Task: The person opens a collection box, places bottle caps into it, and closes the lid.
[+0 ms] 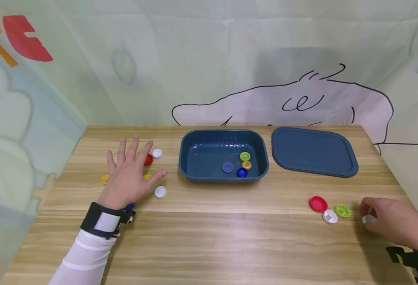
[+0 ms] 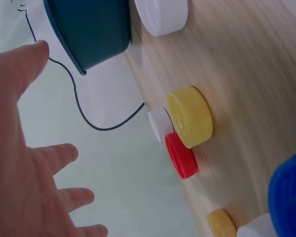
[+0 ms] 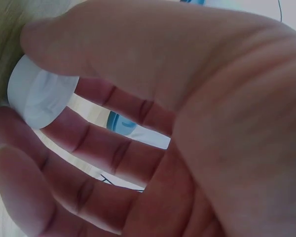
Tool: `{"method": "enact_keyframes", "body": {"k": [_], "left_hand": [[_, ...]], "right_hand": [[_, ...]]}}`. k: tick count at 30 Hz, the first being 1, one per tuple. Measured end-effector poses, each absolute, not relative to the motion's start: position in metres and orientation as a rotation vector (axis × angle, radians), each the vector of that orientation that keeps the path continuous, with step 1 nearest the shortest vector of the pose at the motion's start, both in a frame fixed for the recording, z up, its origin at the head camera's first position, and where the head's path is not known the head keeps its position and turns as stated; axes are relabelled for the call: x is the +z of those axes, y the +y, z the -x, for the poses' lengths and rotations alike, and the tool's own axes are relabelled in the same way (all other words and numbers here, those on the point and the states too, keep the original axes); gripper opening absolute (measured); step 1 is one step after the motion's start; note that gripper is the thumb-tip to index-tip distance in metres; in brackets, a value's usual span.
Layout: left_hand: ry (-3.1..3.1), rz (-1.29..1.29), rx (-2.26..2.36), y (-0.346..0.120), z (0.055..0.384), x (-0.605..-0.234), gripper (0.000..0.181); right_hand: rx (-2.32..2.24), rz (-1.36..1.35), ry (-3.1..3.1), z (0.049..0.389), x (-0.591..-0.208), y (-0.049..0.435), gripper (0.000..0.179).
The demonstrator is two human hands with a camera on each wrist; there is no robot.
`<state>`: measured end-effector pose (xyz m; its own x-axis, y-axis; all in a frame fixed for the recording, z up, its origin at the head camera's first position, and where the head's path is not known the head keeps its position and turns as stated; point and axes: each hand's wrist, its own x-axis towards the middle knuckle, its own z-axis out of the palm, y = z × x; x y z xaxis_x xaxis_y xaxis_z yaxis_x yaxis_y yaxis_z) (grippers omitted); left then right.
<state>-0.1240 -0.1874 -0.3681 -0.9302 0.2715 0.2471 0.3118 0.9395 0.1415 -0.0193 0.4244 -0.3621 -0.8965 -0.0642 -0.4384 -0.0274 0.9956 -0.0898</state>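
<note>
At the table's right side my right hand (image 1: 392,217) pinches a white bottle cap (image 3: 42,94) between thumb and fingers, low over the wood. Beside it lie a green cap (image 1: 342,211), a white cap (image 1: 330,216) and a red cap (image 1: 318,204). On the left, my left hand (image 1: 128,177) is held palm down with fingers spread, above several caps. Around it show a red cap (image 2: 181,155), a yellow cap (image 2: 190,117), a white cap (image 1: 160,192) and a blue cap (image 2: 291,195), the blue one mostly hidden by the wrist in the head view.
A dark blue rectangular box (image 1: 209,179) stands at the back middle, with several caps inside, among them a green one (image 1: 245,156) and a blue one (image 1: 242,172). Its flat blue lid (image 1: 312,150) lies to the right. A printed cloth (image 1: 209,59) hangs behind the wooden table (image 1: 223,241).
</note>
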Motion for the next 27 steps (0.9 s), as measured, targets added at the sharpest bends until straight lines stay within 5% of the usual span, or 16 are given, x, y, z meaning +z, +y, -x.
{"method": "enact_keyframes", "body": {"k": [10,27], "left_hand": [[-2.872,0.444,-0.269,-0.187,0.124,-0.367,0.089],[-2.859,0.451,-0.282,-0.187,0.123,-0.365,0.089]], "right_hand": [[-0.152,0.036,2.687,0.029,-0.338,0.41,0.025],[-0.084,0.541,3.026,0.06,-0.257,0.319,0.02]]}}
